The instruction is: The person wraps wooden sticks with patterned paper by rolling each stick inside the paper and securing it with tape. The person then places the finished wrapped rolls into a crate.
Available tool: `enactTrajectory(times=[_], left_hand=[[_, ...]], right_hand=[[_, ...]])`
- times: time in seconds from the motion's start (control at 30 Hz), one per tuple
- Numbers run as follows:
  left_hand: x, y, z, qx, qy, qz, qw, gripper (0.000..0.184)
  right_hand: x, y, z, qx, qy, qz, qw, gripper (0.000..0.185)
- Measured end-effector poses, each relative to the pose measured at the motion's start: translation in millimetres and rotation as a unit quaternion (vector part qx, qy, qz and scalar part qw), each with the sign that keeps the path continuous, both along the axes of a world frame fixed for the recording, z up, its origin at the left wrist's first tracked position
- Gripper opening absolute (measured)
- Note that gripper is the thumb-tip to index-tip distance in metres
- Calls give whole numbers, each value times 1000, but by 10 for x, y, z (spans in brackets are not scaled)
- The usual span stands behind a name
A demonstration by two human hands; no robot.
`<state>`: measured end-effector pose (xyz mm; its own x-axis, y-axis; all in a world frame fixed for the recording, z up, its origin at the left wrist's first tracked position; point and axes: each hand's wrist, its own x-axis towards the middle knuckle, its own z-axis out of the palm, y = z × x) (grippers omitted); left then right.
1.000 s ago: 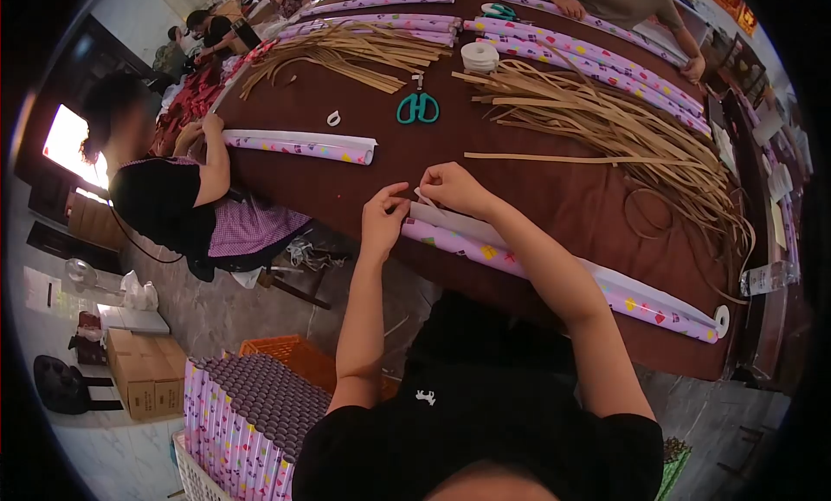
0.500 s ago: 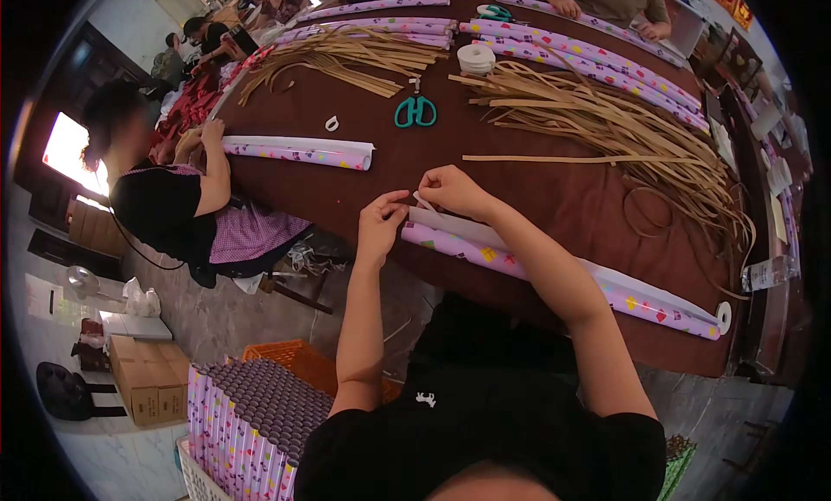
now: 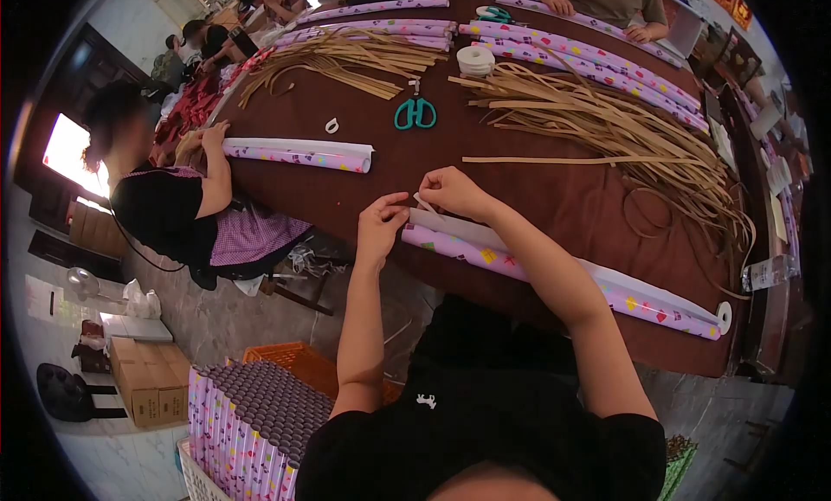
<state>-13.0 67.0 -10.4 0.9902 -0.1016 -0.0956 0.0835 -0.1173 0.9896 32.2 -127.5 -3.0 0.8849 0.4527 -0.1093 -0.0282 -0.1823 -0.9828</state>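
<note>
A lilac patterned wrapping paper roll (image 3: 467,251) lies slanting along the table's near edge, its white inner side showing along a loose flap. At its left end, my left hand (image 3: 381,228) is curled with thumb and fingertips closed at the paper's corner. Just to the right, my right hand (image 3: 452,192) pinches a thin white strip (image 3: 426,206) that runs down to the paper's edge. The strip looks like tape or its backing. My right forearm covers part of the roll's middle.
Teal-handled scissors (image 3: 415,113), a small white ring (image 3: 331,125) and a white tape roll (image 3: 475,61) lie farther back. Brown strips (image 3: 597,120) spread at right. Another person's patterned roll (image 3: 303,157) is at left. Several finished rolls (image 3: 234,423) stand in a crate beside me.
My hands and the roll have hardly moved. Across the table at upper right, a person's hand has shifted slightly left and down along a patterned roll.
</note>
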Motion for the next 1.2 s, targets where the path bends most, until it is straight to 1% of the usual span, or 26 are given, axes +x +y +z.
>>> enactTrajectory(times=[0.17,0.23,0.3,0.33,0.37,0.4,0.43,0.47,0.5,0.53,0.57,0.63,0.67,0.7,0.73,0.77,0.8,0.87,0.9,0.93,0.97,1.03,1.07,1.1,1.17,1.2], left_hand=[[-9,-54,-44,11,-18,14,1000,29],[18,-107,-71,54,-54,35,996,27],[57,-112,-186,102,-96,41,989,26],[116,-100,-312,122,-122,48,984,25],[72,-148,-214,126,-87,48,987,22],[50,-221,-179,115,-142,57,981,22],[75,-173,-203,123,-126,34,984,23],[89,-183,-301,91,-157,57,982,25],[-59,-334,-157,262,-272,141,915,25],[-150,-369,-57,402,-327,171,838,26],[-241,-436,-67,368,-356,139,848,26],[-382,-647,-71,330,-392,96,853,26],[-498,-756,-55,349,-421,8,837,25],[-621,-852,-42,368,-444,-74,814,25],[-722,-933,-28,385,-462,-153,784,24],[-788,-1008,-11,400,-475,-228,750,24],[-822,-1086,10,398,-478,-228,749,24],[-874,-1226,45,406,-507,-270,711,28],[-888,-1273,59,405,-509,-268,710,28],[-896,-1311,69,378,-498,-294,723,31],[-897,-1329,72,352,-486,-318,734,35],[-895,-1315,28,344,-484,-322,737,37],[-870,-1306,2,334,-480,-327,742,39],[-830,-1284,-37,336,-484,-327,739,39],[-767,-1265,-70,333,-475,-355,733,43],[-757,-1278,-56,333,-480,-355,730,43]], right_hand=[[7,35,-91,14,-14,-7,1000,14],[5,38,-59,-4,-71,-29,997,18],[24,40,-71,-44,-121,-32,991,22],[37,27,-102,-40,-136,-26,990,23],[-7,18,-66,-48,-166,-25,985,20],[-25,16,-28,-73,-132,-29,988,22],[17,51,-123,-99,-213,-49,971,23],[-27,42,-74,-125,-238,-77,960,22],[-80,8,58,-152,-191,-72,967,20],[-42,-1,58,-171,-187,-59,966,19],[-54,-12,77,-161,-194,-87,964,19],[88,23,-11,-177,-200,-84,960,15],[81,-59,40,-177,-202,-99,958,15],[58,-111,100,-135,-182,-77,971,14],[33,-144,154,-92,-163,-50,981,14],[77,-142,133,-93,-165,-53,981,14],[135,-134,126,-110,-175,-60,977,15],[138,-161,151,-129,-186,-66,972,16],[83,-208,232,-78,-157,-63,983,17],[28,-249,315,-27,-127,-58,990,18],[28,-266,332,-26,-131,-57,989,18],[38,-307,380,-41,-134,-80,987,17],[58,-344,429,-79,-167,-70,980,16],[72,-388,474,-79,-172,-72,979,16],[121,-490,504,-26,-152,-121,981,16],[180,-548,508,-38,-183,-139,973,17]])
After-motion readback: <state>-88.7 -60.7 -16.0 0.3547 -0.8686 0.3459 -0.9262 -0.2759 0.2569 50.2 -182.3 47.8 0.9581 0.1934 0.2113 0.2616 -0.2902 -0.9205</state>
